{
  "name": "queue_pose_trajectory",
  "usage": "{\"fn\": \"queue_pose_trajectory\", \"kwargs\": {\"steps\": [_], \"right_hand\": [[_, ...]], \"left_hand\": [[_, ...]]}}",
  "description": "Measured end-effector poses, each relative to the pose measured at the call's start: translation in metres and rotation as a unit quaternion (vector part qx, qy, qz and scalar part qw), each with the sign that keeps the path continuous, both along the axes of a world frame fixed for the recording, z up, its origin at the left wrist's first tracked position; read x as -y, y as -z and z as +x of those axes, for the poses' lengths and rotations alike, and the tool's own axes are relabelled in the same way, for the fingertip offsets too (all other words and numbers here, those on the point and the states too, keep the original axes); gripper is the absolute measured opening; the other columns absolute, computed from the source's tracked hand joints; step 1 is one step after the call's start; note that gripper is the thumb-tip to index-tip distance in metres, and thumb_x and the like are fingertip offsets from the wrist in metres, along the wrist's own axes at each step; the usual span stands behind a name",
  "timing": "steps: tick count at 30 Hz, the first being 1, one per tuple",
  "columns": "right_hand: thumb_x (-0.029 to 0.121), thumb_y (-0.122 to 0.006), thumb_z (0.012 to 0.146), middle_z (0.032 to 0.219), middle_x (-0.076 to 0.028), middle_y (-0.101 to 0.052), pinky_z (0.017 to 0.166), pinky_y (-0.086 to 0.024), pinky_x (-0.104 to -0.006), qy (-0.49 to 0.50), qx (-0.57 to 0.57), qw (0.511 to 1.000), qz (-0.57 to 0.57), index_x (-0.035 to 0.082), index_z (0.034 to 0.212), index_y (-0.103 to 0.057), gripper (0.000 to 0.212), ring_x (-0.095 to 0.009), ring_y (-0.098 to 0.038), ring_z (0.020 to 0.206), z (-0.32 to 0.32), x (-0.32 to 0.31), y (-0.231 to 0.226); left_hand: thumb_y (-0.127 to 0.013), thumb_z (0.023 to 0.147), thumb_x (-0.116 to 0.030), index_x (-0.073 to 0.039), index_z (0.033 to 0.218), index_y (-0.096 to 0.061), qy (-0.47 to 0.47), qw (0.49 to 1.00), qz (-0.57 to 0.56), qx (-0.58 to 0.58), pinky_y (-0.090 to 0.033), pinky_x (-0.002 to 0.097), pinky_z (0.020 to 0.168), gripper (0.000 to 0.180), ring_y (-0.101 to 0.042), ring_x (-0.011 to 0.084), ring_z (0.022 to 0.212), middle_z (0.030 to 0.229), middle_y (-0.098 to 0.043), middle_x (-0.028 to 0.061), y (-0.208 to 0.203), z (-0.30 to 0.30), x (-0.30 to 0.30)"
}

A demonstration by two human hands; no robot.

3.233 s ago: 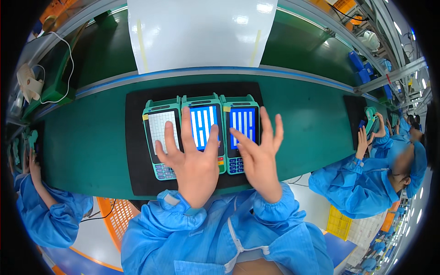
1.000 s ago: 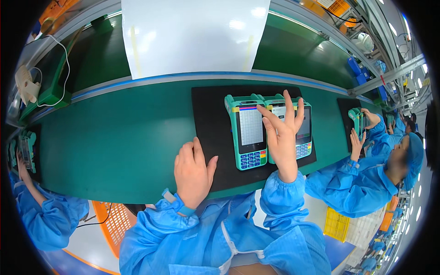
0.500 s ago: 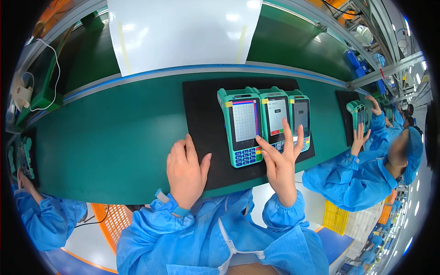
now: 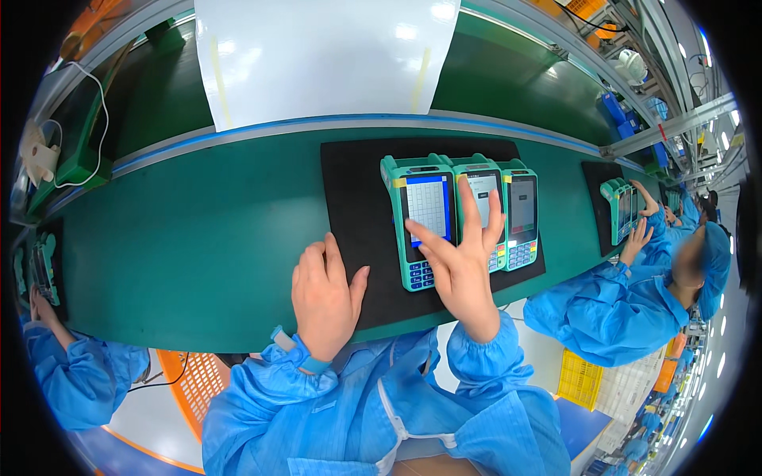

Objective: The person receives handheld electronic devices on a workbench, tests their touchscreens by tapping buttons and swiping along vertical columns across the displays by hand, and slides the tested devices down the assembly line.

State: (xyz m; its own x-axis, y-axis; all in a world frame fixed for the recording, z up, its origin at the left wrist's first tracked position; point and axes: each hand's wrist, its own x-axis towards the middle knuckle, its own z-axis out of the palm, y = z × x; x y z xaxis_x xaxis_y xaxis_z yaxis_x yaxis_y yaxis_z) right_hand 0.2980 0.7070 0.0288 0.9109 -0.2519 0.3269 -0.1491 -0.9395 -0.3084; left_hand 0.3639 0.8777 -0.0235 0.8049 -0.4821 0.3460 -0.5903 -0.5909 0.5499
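Note:
Three green handheld payment terminals stand side by side on a black mat (image 4: pixel 357 206). On the left payment terminal (image 4: pixel 429 208) a white grid with a blue border fills the screen. My right hand (image 4: pixel 463 266) is over it, index finger at the lower left of that screen, other fingers spread. Those fingers partly cover the middle payment terminal (image 4: pixel 481 186) and its keypad. The right payment terminal (image 4: pixel 521 208) has a dimmed grey screen. My left hand (image 4: pixel 325 297) lies flat at the mat's left edge, holding nothing, a blue strap around its wrist.
Green bench top (image 4: pixel 190 238) runs to both sides. A white sheet (image 4: pixel 325 63) hangs behind it. To the right, a co-worker (image 4: pixel 611 301) handles similar terminals (image 4: pixel 619 208); another person's hand (image 4: pixel 49 313) is at far left. An orange crate (image 4: pixel 198 381) stands below.
My right hand has moved left, its index finger going from the screen's lower right to its lower left. The blue line now runs around the grid. My left hand has barely moved.

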Motion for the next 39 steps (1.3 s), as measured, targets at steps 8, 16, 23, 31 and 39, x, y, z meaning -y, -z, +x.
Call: {"fn": "queue_pose_trajectory", "kwargs": {"steps": [8,16,23,31,39], "right_hand": [[0.01,-0.064,0.087,0.151,-0.018,-0.026,0.107,-0.006,-0.0696,0.012,0.063,0.996,-0.054,0.026,0.105,-0.073,0.026,-0.05,-0.009,0.141,0.036,0.016,-0.004],[0.008,-0.063,0.086,0.153,-0.018,-0.025,0.108,-0.003,-0.0664,0.031,-0.005,1.0,0.003,0.024,0.106,-0.073,0.028,-0.049,-0.004,0.141,-0.008,0.003,0.0],[0.008,-0.064,0.085,0.152,-0.018,-0.026,0.108,-0.003,-0.0673,0.036,0.001,0.999,0.004,0.023,0.104,-0.074,0.027,-0.049,-0.005,0.141,-0.01,0.005,-0.001],[0.01,-0.06,0.09,0.151,-0.017,-0.027,0.106,-0.004,-0.0702,0.041,0.039,0.998,-0.014,0.022,0.107,-0.073,0.025,-0.049,-0.009,0.141,0.022,0.019,-0.002],[0.007,-0.062,0.087,0.152,-0.018,-0.025,0.108,-0.003,-0.0681,0.068,-0.03,0.997,-0.004,0.023,0.106,-0.074,0.028,-0.049,-0.005,0.141,-0.03,0.002,0.003]], "left_hand": [[-0.069,0.083,-0.016,0.011,0.123,-0.05,0.002,1.0,-0.003,-0.025,-0.046,0.0404,0.083,0.052,-0.054,0.0357,0.097,0.109,-0.051,0.0209,-0.001,-0.002,0.0],[-0.07,0.083,-0.017,0.011,0.124,-0.05,-0.005,1.0,0.006,-0.028,-0.046,0.0405,0.084,0.053,-0.054,0.0359,0.098,0.11,-0.051,0.021,-0.004,0.0,0.001],[-0.07,0.083,-0.018,0.012,0.123,-0.051,0.002,1.0,0.013,0.01,-0.046,0.0391,0.079,0.054,-0.055,0.033,0.093,0.106,-0.052,0.0189,-0.004,0.0,0.005],[-0.07,0.082,-0.019,0.011,0.122,-0.051,-0.004,1.0,0.002,0.006,-0.046,0.0391,0.079,0.054,-0.055,0.0331,0.092,0.106,-0.052,0.0187,0.002,0.0,0.004],[-0.071,0.082,-0.018,0.011,0.123,-0.051,-0.008,1.0,0.007,-0.002,-0.046,0.0394,0.082,0.054,-0.055,0.0342,0.096,0.109,-0.051,0.0199,0.002,0.0,0.006]]}}
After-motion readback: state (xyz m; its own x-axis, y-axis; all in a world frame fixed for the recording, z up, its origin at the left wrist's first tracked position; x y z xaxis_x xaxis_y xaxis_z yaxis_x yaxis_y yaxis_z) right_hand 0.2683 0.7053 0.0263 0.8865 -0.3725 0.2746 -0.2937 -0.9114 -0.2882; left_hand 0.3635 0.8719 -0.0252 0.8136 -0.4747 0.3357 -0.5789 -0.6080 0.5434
